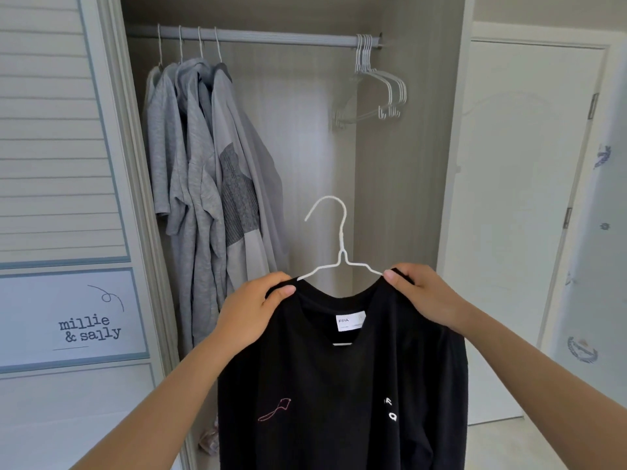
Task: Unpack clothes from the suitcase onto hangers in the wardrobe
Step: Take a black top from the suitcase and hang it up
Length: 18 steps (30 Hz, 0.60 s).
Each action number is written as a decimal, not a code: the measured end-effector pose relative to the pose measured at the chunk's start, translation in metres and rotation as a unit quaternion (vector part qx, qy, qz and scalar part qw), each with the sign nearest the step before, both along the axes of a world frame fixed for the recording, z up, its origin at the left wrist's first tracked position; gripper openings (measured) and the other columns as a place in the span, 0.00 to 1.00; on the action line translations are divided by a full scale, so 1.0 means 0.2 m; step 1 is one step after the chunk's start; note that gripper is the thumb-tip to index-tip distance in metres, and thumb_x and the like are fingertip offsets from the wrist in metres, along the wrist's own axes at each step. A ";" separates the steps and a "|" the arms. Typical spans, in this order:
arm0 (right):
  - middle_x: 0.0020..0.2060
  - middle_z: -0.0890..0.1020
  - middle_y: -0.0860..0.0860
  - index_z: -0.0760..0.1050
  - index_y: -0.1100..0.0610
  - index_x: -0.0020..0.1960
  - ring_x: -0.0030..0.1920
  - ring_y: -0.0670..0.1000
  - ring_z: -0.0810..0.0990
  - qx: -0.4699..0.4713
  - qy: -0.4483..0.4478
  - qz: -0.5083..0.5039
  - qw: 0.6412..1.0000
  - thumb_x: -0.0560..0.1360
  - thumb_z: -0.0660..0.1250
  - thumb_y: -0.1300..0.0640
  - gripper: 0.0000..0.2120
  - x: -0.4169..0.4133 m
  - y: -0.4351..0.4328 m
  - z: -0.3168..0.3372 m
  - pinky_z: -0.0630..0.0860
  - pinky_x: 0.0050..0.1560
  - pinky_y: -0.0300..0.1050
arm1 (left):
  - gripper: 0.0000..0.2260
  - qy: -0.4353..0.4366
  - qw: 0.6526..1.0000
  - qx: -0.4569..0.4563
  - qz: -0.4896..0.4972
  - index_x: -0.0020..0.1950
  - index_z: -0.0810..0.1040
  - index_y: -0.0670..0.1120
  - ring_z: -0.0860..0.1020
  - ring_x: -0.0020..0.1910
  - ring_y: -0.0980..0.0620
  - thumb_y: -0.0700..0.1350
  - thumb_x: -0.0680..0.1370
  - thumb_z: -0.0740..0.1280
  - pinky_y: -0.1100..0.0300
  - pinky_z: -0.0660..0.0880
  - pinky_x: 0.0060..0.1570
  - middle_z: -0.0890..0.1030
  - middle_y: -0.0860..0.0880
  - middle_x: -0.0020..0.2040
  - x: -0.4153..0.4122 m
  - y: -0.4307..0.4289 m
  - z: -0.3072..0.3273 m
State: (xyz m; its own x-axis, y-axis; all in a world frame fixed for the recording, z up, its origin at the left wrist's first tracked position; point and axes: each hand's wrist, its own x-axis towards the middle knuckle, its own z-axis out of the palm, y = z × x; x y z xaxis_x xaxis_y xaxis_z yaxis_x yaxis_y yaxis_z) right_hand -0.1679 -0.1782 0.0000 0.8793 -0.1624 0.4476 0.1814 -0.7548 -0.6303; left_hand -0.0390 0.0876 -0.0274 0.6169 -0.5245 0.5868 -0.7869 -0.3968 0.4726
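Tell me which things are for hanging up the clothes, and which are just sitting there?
For the job: black top, held at its shoulders by the left hand and right hand; white hanger inside it; wardrobe rail; spare hangers; grey clothes already hung.
Just there: millie & sally sign; white door; patterned cloth at right.
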 end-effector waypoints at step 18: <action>0.48 0.85 0.57 0.80 0.62 0.52 0.49 0.55 0.84 0.153 0.037 0.111 0.981 0.80 0.61 0.50 0.17 -0.23 -0.26 0.35 0.78 0.53 0.47 | 0.11 -0.178 0.978 -0.055 0.092 0.60 0.80 0.52 0.80 0.45 0.52 0.47 0.81 0.61 0.56 0.72 0.49 0.84 0.55 0.47 0.18 -0.18 0.34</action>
State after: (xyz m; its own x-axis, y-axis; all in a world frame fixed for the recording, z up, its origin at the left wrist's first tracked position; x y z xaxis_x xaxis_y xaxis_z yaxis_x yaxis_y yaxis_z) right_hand -0.2144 -0.2311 0.0700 0.9365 -0.0805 0.3413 0.2650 -0.4750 -0.8392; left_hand -0.0036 0.0509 0.0399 0.4405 -0.3445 0.8291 -0.8295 -0.5094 0.2290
